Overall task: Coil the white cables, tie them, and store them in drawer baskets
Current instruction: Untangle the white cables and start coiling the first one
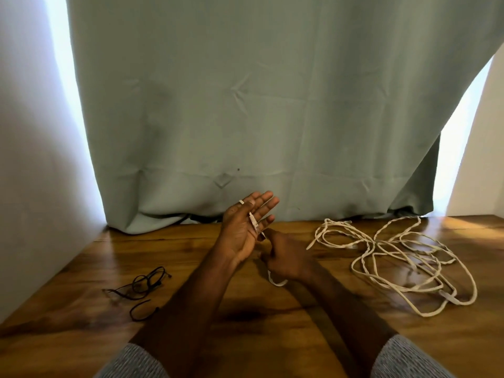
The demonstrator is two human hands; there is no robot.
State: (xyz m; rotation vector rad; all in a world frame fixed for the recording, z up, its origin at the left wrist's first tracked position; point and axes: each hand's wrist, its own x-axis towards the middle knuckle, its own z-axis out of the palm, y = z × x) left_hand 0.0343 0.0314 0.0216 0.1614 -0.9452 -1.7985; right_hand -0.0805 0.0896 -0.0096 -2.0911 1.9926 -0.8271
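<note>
My left hand (245, 230) lies open, the white cable (255, 223) plug across its palm; my right hand (283, 257) pinches the cord. Light, limp, tangle-prone; grip near the plug.

Two bare forearms come in from the bottom edge, ending in the left hand (240, 230) and right hand (286, 257). No gloves. Each upper arm wears a grey sleeve with a fine heathered, faintly striped knit: left sleeve (133, 362), right sleeve (403, 360), both stopping above the elbow.
</note>
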